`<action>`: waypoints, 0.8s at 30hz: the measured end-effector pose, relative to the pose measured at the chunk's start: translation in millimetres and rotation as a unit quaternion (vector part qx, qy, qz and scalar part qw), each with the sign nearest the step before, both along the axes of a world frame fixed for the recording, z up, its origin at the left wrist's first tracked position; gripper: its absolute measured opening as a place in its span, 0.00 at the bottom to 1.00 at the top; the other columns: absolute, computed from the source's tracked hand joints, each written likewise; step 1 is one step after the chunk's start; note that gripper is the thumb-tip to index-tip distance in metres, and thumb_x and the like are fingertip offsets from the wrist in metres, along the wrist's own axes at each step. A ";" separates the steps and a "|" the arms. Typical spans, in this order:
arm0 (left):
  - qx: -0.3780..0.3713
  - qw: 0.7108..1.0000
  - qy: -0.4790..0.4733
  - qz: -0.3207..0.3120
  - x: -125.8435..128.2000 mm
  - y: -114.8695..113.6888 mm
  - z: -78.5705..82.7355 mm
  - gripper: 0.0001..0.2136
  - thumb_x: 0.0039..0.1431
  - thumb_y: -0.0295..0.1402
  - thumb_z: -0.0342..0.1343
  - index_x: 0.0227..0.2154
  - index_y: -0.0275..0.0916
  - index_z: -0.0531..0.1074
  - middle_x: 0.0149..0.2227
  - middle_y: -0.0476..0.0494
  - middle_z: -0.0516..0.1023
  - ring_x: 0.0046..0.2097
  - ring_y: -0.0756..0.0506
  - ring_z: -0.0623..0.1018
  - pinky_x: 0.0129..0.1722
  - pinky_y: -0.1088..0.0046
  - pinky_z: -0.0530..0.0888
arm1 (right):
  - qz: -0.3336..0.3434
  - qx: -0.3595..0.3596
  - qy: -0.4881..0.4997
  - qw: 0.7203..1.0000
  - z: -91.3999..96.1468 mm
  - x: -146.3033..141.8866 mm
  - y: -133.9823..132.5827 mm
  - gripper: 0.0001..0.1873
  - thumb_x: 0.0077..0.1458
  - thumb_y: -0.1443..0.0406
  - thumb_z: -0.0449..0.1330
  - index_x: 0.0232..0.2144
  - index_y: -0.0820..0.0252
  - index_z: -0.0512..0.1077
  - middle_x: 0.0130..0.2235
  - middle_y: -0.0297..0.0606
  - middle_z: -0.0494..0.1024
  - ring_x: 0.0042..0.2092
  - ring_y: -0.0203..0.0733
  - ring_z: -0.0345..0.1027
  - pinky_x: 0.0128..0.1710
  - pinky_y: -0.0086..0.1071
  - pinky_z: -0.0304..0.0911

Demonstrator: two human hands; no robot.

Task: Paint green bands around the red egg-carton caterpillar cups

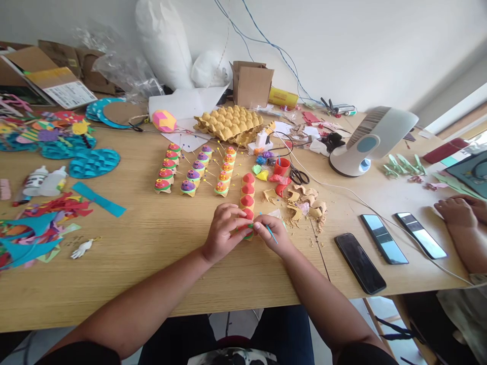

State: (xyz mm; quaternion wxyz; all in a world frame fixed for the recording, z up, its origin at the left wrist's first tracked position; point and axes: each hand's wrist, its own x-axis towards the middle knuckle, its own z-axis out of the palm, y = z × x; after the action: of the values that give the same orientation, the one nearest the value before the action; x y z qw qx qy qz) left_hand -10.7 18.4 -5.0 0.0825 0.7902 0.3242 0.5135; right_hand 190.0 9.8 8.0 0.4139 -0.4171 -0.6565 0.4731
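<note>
An egg-carton strip [247, 188] with red clay-like caps on its cups stands upright in front of me. My left hand [227, 230] is at its near end, thumb and fingers pinched on a small bit of green clay [250, 226]. More green shows low on the nearest cup, partly hidden by my fingers. My right hand [273, 234] meets the left at that cup, its fingers closed with a thin blue stick [272, 234] held across them. Farther off stand three decorated strips with red caps [166, 172], purple caps [193, 176] and orange caps [225, 175], several bearing pins.
Carton scraps [294, 213], black scissors [299, 175] and a red cup [281, 166] lie right of the strip. Yellow egg trays [230, 124] and a white fan [367, 144] stand behind. Three phones [359, 261] lie right, near another person's hands [456, 212]. Glue bottles [53, 181] stand left.
</note>
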 end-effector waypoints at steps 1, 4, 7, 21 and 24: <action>0.000 1.000 0.000 0.000 0.2 0.0 0.2 0.06 0.64 0.33 0.66 0.42 0.48 0.81 0.44 0.45 0.80 0.53 0.41 0.75 0.58 0.55 0.74 | 0.010 -0.012 0.004 1.000 -0.3 0.0 -0.4 0.29 0.61 0.40 0.60 0.30 0.59 0.77 0.27 0.37 0.79 0.29 0.37 0.70 0.32 0.30 0.65; -0.008 1.000 -0.003 0.003 1.9 -0.4 1.8 0.06 0.63 0.32 0.66 0.43 0.48 0.80 0.44 0.45 0.80 0.53 0.41 0.75 0.57 0.55 0.74 | 0.037 -0.045 0.018 0.998 -1.5 -0.9 -1.2 0.25 0.61 0.43 0.62 0.34 0.58 0.78 0.31 0.38 0.82 0.32 0.39 0.74 0.34 0.32 0.69; -0.015 1.000 -0.013 0.003 3.9 -1.3 3.5 0.14 0.63 0.32 0.66 0.50 0.46 0.76 0.46 0.43 0.80 0.53 0.40 0.76 0.57 0.56 0.74 | 0.027 -0.044 0.032 0.998 -2.1 -2.0 -0.9 0.22 0.61 0.45 0.64 0.35 0.58 0.78 0.31 0.38 0.81 0.32 0.39 0.74 0.35 0.32 0.70; -0.023 0.999 -0.024 0.017 3.0 -2.8 2.8 0.12 0.65 0.29 0.61 0.50 0.44 0.74 0.47 0.42 0.80 0.53 0.40 0.76 0.58 0.53 0.73 | -0.052 -0.025 0.013 0.998 -4.4 1.7 3.9 0.36 0.62 0.36 0.54 0.18 0.57 0.69 0.18 0.32 0.67 0.22 0.33 0.58 0.25 0.31 0.58; -0.022 0.999 -0.024 0.013 3.4 -2.7 3.9 0.13 0.65 0.28 0.61 0.51 0.45 0.74 0.47 0.42 0.80 0.53 0.41 0.76 0.58 0.54 0.73 | -0.055 -0.020 0.037 0.998 -6.6 0.3 4.7 0.29 0.63 0.41 0.58 0.30 0.58 0.78 0.22 0.33 0.74 0.25 0.35 0.64 0.29 0.30 0.63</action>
State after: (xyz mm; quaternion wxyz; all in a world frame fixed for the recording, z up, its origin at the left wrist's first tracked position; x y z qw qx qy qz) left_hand -7.3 15.7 -1.0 0.1012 0.7716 0.3435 0.5257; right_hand 190.3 14.5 1.4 0.4549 -0.4429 -0.6073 0.4776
